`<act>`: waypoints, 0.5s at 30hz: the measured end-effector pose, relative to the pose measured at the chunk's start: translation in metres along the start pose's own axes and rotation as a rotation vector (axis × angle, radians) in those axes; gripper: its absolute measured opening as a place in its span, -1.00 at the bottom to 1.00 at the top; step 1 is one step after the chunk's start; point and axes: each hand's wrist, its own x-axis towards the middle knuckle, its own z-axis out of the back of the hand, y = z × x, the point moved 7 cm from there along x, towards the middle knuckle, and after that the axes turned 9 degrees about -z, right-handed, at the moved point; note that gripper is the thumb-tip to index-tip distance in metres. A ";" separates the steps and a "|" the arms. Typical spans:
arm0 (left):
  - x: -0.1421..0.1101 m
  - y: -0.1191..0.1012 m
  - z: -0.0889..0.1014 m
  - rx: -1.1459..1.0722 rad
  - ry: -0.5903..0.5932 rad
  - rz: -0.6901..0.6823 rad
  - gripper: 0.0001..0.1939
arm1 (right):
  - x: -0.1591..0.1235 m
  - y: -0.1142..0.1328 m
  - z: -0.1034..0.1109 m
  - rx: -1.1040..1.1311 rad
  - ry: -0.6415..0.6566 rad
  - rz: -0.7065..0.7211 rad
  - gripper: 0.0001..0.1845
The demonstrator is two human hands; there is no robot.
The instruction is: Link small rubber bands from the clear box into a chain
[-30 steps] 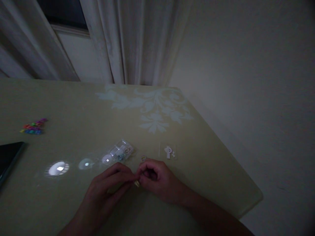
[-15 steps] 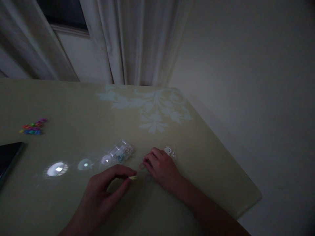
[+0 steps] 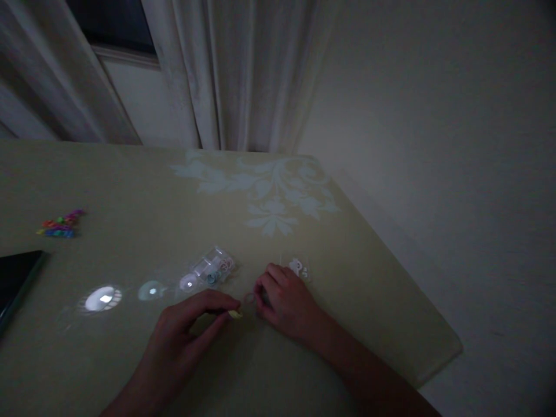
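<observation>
Between pinched left fingers: small yellow piece; right fingers pinch pale ring.

Left hand near right hand, fingers bent

We're in what looks like a home: long pale curtains beside a dark window, plain wall, floral scrollwork decorating the surface

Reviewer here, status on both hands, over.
Left hand pinching small yellow piece. Right hand at pale ring, grip unclear. Clear box beyond, not between the hands.
</observation>
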 end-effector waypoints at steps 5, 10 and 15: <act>0.002 -0.002 0.002 0.003 -0.010 0.013 -0.87 | 0.001 -0.006 0.006 0.056 -0.083 -0.063 -0.97; 0.004 -0.004 0.006 -0.003 -0.031 0.025 -0.90 | 0.001 -0.016 0.017 0.081 -0.144 -0.097 -0.96; 0.003 -0.002 0.005 -0.013 -0.042 0.028 -0.88 | -0.001 -0.010 0.010 0.149 -0.002 0.035 -0.93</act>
